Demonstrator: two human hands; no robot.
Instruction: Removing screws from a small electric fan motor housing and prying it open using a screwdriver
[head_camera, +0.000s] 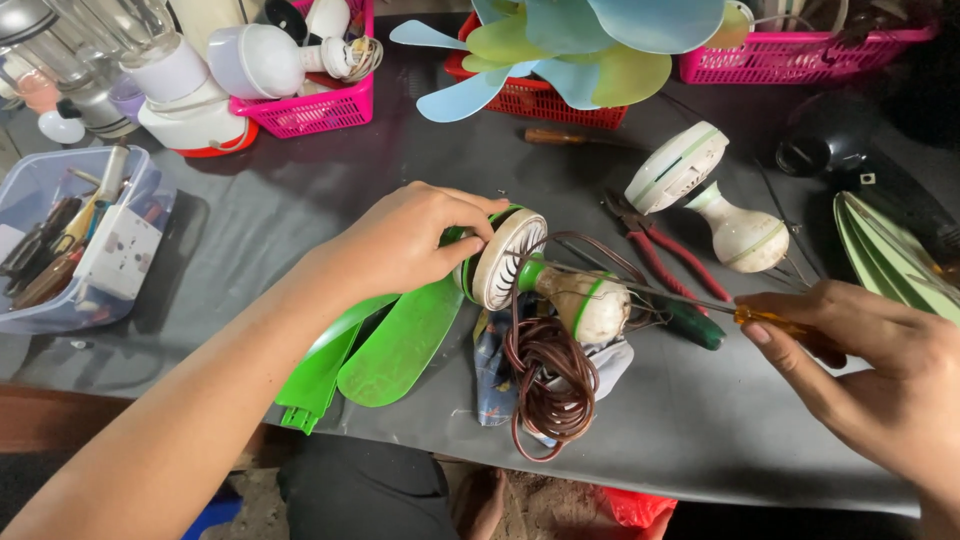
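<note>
At frame centre, the left hand (410, 240) closes its grip on a green-and-white fan motor (500, 258) above the grey counter (700, 420); the right hand (880, 375), lower right, grips a screwdriver (690, 305) reaching toward the motor, beside a brown coiled cord (550, 385).

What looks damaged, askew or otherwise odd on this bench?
The small green-and-white fan under the left hand lies on its side, its white motor housing grimy and its brown cord in a loose tangle. The right hand holds a screwdriver to it. Detached green blades lie beside it.
</note>
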